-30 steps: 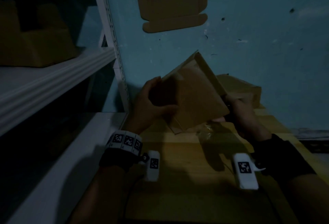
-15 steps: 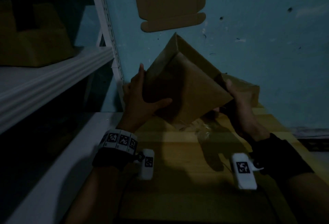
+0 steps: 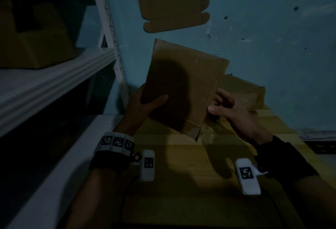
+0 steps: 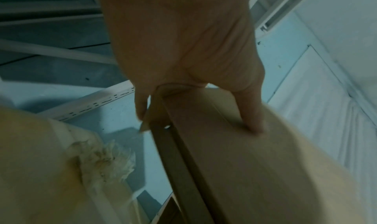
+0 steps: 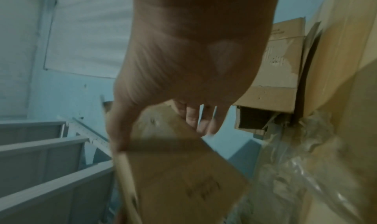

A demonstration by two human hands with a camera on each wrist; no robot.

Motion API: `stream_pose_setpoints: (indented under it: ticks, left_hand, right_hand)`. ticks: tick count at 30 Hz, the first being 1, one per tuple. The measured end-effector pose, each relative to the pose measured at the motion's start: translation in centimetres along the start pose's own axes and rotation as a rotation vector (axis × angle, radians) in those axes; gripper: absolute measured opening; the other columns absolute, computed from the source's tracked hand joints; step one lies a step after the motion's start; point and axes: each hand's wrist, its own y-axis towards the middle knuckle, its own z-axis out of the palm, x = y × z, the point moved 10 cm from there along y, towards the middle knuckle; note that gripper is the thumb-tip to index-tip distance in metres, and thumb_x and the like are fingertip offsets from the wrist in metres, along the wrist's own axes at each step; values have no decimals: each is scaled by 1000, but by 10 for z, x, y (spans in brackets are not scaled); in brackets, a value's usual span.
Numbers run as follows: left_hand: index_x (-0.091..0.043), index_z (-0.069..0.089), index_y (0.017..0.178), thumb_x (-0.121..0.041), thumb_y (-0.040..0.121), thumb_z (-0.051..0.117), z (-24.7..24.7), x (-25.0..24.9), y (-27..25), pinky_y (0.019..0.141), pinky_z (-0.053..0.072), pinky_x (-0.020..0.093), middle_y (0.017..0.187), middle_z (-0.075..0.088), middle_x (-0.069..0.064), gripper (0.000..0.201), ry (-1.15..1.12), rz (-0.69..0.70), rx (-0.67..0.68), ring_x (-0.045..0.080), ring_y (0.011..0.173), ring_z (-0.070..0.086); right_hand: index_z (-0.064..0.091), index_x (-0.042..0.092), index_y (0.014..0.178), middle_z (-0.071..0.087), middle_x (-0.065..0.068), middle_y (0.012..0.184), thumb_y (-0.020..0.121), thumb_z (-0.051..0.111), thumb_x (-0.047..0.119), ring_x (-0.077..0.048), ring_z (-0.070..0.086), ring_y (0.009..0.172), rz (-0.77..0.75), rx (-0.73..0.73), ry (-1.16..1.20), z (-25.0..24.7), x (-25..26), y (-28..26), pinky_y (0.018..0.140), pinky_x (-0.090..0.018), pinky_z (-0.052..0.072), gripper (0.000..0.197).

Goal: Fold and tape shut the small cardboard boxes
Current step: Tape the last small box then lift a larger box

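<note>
From my feed, the blue wall (image 3: 272, 65) fills the background, with a white shelf rack (image 3: 54, 75) on the left holding dim cardboard shapes. Below lies the yellowish desk (image 3: 181, 183). A closed cardboard box (image 3: 243, 90) sits at the desk's far edge against the wall, with crinkled clear plastic (image 3: 211, 134) just in front of it. I hold the small cardboard box (image 3: 183, 92) tilted in the air above the desk. My left hand (image 3: 143, 105) grips its left edge, thumb across the near face, fingers (image 4: 140, 108) behind. My right hand (image 3: 229, 108) pinches the right edge, thumb in front, fingers (image 5: 191, 116) curled behind.
</note>
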Motion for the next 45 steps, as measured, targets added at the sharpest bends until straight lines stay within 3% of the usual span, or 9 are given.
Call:
stream_pose_setpoints:
  ticks: [6, 10, 17, 25, 30, 33, 35, 40, 45]
  left_hand:
    - [-27, 58, 117, -12, 76, 79, 13, 13, -3, 76, 58, 22, 113, 68, -4, 48, -16, -87, 63, 11, 101, 67]
    - [-26, 63, 110, -11, 77, 80, 3, 16, -3, 74, 60, 25, 108, 71, -3, 40, -56, -118, 5, 14, 98, 70]
    - [-27, 64, 102, -3, 78, 78, 3, 17, -2, 69, 61, 29, 98, 73, -5, 36, -64, -110, 9, 9, 85, 73]
    - [-16, 61, 126, -19, 60, 86, -1, 10, -2, 83, 60, 46, 116, 72, 6, 71, -105, -119, -22, 24, 103, 70]
    - [-17, 65, 109, -26, 86, 69, 2, 10, 5, 75, 61, 32, 101, 76, -1, 25, -190, -120, -69, 15, 92, 73]
    - [-15, 64, 107, -36, 96, 58, -14, 18, 15, 75, 61, 34, 104, 74, 7, 24, -265, -169, -208, 18, 91, 73]
    - [-12, 61, 118, -39, 99, 54, -23, 26, 19, 83, 59, 38, 114, 71, 14, 34, -326, -199, -270, 25, 101, 71]
    - [-4, 47, 137, -28, 104, 45, -29, 32, 22, 87, 56, 41, 123, 66, 21, 41, -429, -204, -320, 28, 99, 70]
    - [0, 43, 140, -22, 105, 38, -29, 34, 26, 82, 55, 41, 126, 60, 25, 42, -498, -209, -319, 30, 96, 66]
  right_hand:
    - [47, 23, 149, 66, 2, 136, 93, 70, 32, -21, 65, 123, 38, -72, -3, -7, -6, 2, 100, -42, 53, 61]
    - [59, 13, 131, 78, 4, 108, 93, 72, 15, -18, 74, 103, 43, -275, 23, -33, -7, -1, 72, -23, 59, 40]
    - [58, -1, 124, 76, -9, 111, 77, 84, 3, -18, 76, 95, 32, -411, 5, -52, -10, -4, 70, -28, 63, 54]
    - [55, 5, 139, 71, -12, 127, 94, 65, 5, -31, 69, 115, 21, -194, 117, -34, 0, -2, 90, -43, 61, 46]
    - [61, 1, 131, 70, -18, 126, 93, 62, -2, -36, 69, 114, -112, -298, 174, -53, 31, -3, 92, -47, 59, 38]
    - [68, 1, 105, 76, -13, 88, 94, 66, 4, -31, 73, 74, -224, -472, 35, -85, 55, -7, 62, -45, 60, 11]
    - [62, -10, 87, 60, -16, 55, 92, 73, 15, -32, 54, 40, -281, -600, -72, -109, 65, -9, 46, -39, 46, 28]
    - [74, 12, 99, 78, 14, 83, 91, 73, 9, -8, 74, 82, -457, -713, -175, -125, 102, -6, 73, -28, 61, 8]
    - [73, 27, 120, 72, 25, 113, 93, 66, 1, -7, 70, 107, -526, -524, -582, -114, 104, 29, 101, -38, 56, 39]
